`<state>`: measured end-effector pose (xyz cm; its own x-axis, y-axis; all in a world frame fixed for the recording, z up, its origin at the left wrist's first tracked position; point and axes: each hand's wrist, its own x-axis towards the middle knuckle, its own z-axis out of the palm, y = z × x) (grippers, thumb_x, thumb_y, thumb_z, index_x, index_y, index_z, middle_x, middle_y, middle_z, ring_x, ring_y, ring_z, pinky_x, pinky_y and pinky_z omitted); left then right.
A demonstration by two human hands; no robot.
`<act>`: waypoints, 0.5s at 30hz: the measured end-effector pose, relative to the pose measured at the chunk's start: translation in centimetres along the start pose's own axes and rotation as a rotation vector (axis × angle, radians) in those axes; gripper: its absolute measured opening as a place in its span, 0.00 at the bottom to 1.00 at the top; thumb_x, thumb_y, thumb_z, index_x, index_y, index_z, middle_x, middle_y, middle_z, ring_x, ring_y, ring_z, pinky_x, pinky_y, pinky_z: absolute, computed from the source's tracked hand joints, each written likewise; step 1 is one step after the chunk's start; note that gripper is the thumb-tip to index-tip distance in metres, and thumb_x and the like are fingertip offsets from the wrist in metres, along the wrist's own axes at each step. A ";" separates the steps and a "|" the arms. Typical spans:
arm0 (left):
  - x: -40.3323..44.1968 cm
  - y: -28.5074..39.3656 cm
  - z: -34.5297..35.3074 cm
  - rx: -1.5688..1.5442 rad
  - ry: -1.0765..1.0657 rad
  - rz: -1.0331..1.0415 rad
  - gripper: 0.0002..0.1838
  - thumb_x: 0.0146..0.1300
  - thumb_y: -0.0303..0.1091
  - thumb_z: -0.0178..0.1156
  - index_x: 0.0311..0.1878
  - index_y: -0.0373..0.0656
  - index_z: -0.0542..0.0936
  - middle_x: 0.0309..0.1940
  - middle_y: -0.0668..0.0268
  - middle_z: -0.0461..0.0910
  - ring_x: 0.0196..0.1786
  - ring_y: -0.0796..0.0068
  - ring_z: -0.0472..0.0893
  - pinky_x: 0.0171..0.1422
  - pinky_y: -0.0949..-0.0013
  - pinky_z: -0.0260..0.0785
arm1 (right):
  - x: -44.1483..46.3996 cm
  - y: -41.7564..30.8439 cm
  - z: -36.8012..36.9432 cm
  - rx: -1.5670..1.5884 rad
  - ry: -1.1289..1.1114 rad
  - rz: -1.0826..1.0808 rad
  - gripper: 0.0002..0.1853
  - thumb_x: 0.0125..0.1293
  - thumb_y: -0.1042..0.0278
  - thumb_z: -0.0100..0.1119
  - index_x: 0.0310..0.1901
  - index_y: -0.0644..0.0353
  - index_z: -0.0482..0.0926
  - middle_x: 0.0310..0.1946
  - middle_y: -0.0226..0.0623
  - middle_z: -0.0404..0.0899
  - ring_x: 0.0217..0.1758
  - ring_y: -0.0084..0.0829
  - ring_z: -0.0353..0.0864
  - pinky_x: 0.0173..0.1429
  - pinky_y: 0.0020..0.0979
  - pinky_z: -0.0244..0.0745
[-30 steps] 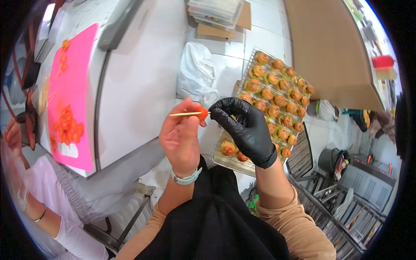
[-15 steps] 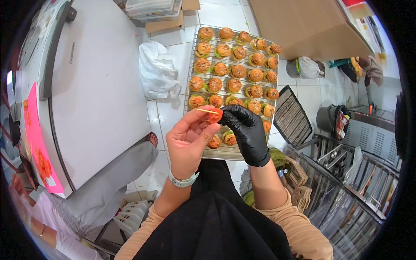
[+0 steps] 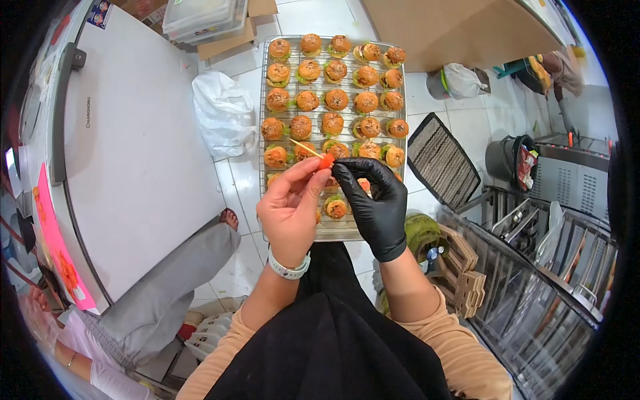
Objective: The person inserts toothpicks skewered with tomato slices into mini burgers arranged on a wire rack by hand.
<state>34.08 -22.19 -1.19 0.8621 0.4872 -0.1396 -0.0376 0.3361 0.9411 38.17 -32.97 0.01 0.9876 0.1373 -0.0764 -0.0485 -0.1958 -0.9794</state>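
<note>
My left hand (image 3: pixel 291 212), bare with a pale watch at the wrist, pinches a small red piece (image 3: pixel 326 162) that looks like tomato. A wooden toothpick (image 3: pixel 305 147) sticks out of it toward the upper left. The black-gloved fingertips of my right hand (image 3: pixel 378 210) close on the other side of the red piece. Both hands are raised over a metal tray with a wire rack (image 3: pixel 333 233). Rows of sesame mini burgers (image 3: pixel 333 124) with lettuce stand on the rack; my hands hide some of the nearer ones.
To the left stands a white refrigerator (image 3: pixel 153 153), with a white plastic bag (image 3: pixel 223 113) beside it. A striped mat (image 3: pixel 443 160) and a black bin (image 3: pixel 505 163) lie to the right, near a metal rack (image 3: pixel 533 260). Another person's grey-clad leg (image 3: pixel 180 293) is at lower left.
The view has shifted, so the tray appears further left and up. My hands still pinch the red piece, which has turned, and the toothpick now slants more steeply.
</note>
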 end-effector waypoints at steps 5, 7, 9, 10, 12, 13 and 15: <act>-0.1 -0.3 0.6 0.076 -0.048 0.017 0.13 0.61 0.18 0.62 0.50 0.30 0.78 0.47 0.57 0.81 0.46 0.74 0.82 0.53 0.74 0.75 | 0.2 0.8 -0.7 0.097 -0.011 0.039 0.09 0.62 0.76 0.63 0.44 0.65 0.81 0.40 0.35 0.84 0.42 0.24 0.82 0.50 0.27 0.75; 0.0 -1.0 0.8 0.124 -0.073 0.075 0.12 0.61 0.18 0.61 0.48 0.31 0.78 0.48 0.56 0.81 0.46 0.74 0.82 0.53 0.74 0.75 | 0.3 1.7 -1.1 0.269 -0.026 0.144 0.09 0.63 0.75 0.61 0.45 0.66 0.80 0.41 0.36 0.83 0.43 0.26 0.82 0.52 0.28 0.75; 0.1 -1.7 0.9 0.142 -0.119 0.045 0.10 0.61 0.19 0.61 0.46 0.32 0.78 0.47 0.55 0.81 0.47 0.73 0.83 0.53 0.72 0.75 | 0.6 2.9 -1.9 0.482 -0.034 0.284 0.09 0.65 0.75 0.59 0.45 0.68 0.79 0.42 0.37 0.82 0.44 0.27 0.82 0.54 0.29 0.76; 0.2 -2.2 1.0 0.150 -0.141 0.032 0.09 0.62 0.19 0.60 0.45 0.32 0.78 0.47 0.55 0.82 0.47 0.72 0.83 0.54 0.72 0.75 | 0.7 4.1 -2.4 0.598 -0.036 0.325 0.09 0.65 0.75 0.59 0.45 0.68 0.78 0.43 0.39 0.82 0.44 0.28 0.82 0.54 0.29 0.76; 0.6 -4.0 0.1 0.299 -0.154 0.079 0.09 0.61 0.21 0.61 0.45 0.34 0.77 0.46 0.57 0.82 0.45 0.73 0.83 0.51 0.71 0.75 | 0.7 7.6 -3.7 0.829 -0.040 0.409 0.08 0.66 0.74 0.58 0.44 0.68 0.78 0.44 0.41 0.82 0.45 0.29 0.82 0.55 0.31 0.76; 1.2 -5.2 -0.8 0.398 -0.145 0.099 0.10 0.61 0.22 0.61 0.45 0.35 0.77 0.46 0.58 0.82 0.44 0.73 0.83 0.49 0.72 0.75 | 0.9 8.8 -4.3 0.851 -0.045 0.395 0.06 0.66 0.74 0.59 0.41 0.67 0.78 0.42 0.42 0.82 0.45 0.29 0.82 0.55 0.31 0.77; 2.4 -7.3 -2.4 0.645 -0.140 0.065 0.13 0.58 0.26 0.63 0.47 0.38 0.78 0.43 0.61 0.82 0.43 0.69 0.82 0.48 0.67 0.72 | 1.1 11.6 -5.3 0.588 -0.022 0.389 0.06 0.65 0.74 0.59 0.41 0.67 0.79 0.40 0.41 0.83 0.44 0.29 0.82 0.54 0.31 0.78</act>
<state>35.15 -21.53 -9.14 0.9274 0.3662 -0.0763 0.1814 -0.2619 0.9479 39.52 -40.22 -10.47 0.8791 0.1849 -0.4392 -0.4764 0.3221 -0.8181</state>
